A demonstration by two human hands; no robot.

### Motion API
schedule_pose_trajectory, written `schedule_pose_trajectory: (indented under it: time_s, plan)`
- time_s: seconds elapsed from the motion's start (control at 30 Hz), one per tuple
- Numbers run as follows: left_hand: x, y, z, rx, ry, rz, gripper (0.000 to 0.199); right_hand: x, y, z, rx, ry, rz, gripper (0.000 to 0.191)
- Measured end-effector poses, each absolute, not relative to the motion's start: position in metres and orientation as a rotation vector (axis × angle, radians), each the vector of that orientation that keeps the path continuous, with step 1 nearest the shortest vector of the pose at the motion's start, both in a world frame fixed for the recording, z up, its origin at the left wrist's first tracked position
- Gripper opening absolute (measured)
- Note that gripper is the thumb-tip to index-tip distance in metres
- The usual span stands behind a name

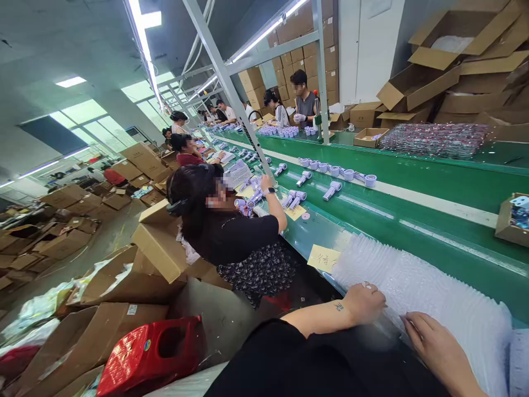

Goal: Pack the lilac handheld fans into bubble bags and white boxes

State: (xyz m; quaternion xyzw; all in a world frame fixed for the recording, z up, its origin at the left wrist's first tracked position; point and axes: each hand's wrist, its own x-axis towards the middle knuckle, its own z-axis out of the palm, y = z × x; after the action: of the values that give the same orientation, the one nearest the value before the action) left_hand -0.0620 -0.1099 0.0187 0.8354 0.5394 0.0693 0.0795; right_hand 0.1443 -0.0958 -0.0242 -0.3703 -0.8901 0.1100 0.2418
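Note:
A long row of clear bubble wrap bags [430,281], packed upright against one another, lies along the near edge of the green workbench. My left hand [363,302] is at the near side of this row with its fingers curled against the bubble wrap; a ring shows on one finger. My right hand [433,339] lies a little further right, fingers stretched out and their tips touching the lower edge of the bags. Beyond the row's left end is a yellow paper note [323,258] with handwriting on it.
A green conveyor belt [438,231] carries light purple handheld fans [332,190] and a line of purple round parts [348,175]. At left a co-worker [231,231] handles fans. A red stool [152,358] and open cartons [103,331] stand on the floor. A small box [512,220] sits far right.

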Motion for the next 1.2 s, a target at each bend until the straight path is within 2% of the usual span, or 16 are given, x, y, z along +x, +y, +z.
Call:
schedule_pose_trajectory:
  time_s: [0.23,0.8,1.0,1.2]
  plan:
    - [-0.062,-0.113,0.017,2.497,1.591,0.101,0.021,0.145,-0.099,-0.024,-1.082,-2.455,0.237,0.031]
    - [-0.059,-0.108,0.015,2.555,1.568,0.133,0.014,0.141,-0.100,-0.016,-1.183,-2.418,0.183,0.023]
    - [-0.062,-0.109,0.015,2.432,1.569,0.364,0.018,0.136,-0.105,0.006,-1.290,-2.422,0.274,0.019]
    - [-0.060,-0.103,0.008,2.461,1.513,0.396,0.016,0.131,-0.102,0.011,-1.385,-2.397,0.301,0.014]
